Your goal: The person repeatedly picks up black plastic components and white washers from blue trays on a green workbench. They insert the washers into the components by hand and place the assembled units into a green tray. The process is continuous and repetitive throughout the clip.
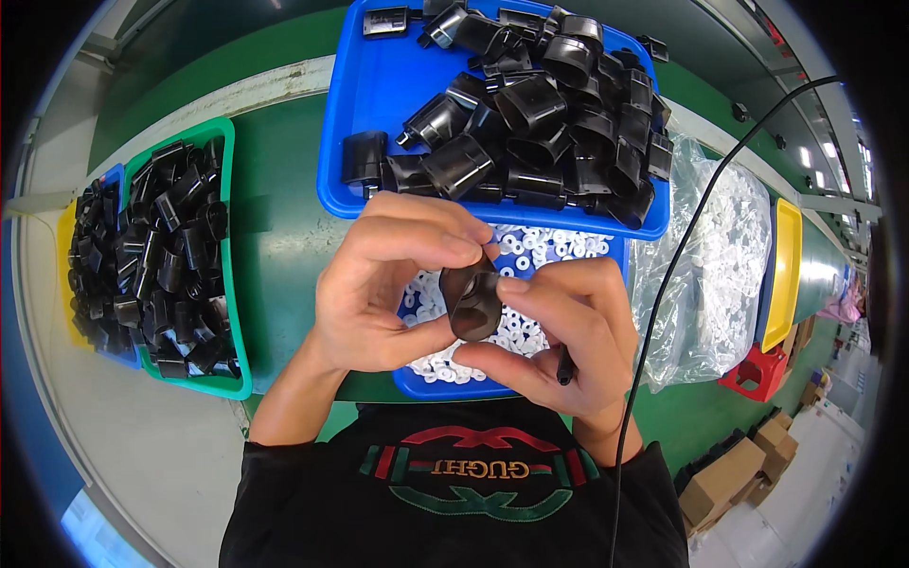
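Between my two hands, over the washers, is a hollow black plastic part [473, 301] with a glossy, wide opening tilted toward me. My left hand [365, 284] grips it from the left, fingers at its upper end and thumb against its side. From the right, my right hand [587, 327] presses fingertips against its edge. A thin black rod-like thing [565, 365] pokes out among my right hand's curled fingers; most of it is hidden. Below my hands, a blue tray [409, 381] holds many white ring-shaped washers [521, 333].
Beyond my hands, a blue tray [333, 180] is piled with similar black parts. Another pile fills a green tray [237, 312] at left. A clear plastic bag [705, 265] of white pieces lies at right, near a yellow tray [784, 275]. A black cable [668, 284] crosses the right side.
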A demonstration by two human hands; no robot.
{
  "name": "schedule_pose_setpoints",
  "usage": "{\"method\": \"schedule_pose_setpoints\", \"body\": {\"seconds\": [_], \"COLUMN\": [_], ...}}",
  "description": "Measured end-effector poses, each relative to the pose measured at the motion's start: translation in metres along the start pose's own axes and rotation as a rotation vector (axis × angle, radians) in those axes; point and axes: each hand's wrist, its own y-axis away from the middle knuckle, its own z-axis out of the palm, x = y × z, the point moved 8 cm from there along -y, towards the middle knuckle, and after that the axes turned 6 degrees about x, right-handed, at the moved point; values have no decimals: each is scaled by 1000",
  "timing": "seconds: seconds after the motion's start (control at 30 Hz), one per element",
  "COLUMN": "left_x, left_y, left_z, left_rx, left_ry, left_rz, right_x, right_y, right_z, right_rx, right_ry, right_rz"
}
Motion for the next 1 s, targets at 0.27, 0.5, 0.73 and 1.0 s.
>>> {"method": "schedule_pose_setpoints", "body": {"seconds": [0.27, 0.5, 0.73, 1.0], "left_x": [-2, -6, 0, -12], "left_y": [5, 3, 5, 19], "left_z": [-1, 3, 15, 19], "left_rx": [15, -27, -141, -120], "left_ry": [-61, -293, -420, -446], "left_rz": [-93, -305, -169, -342], "right_x": [0, -2, -12, -30], "right_y": [2, 1, -9, -27], "right_z": [4, 3, -21, -20], "right_rx": [44, 0, 48, 62], "right_ry": [14, -22, -325, -1089], "right_rz": [-1, -58, -80, -124]}}
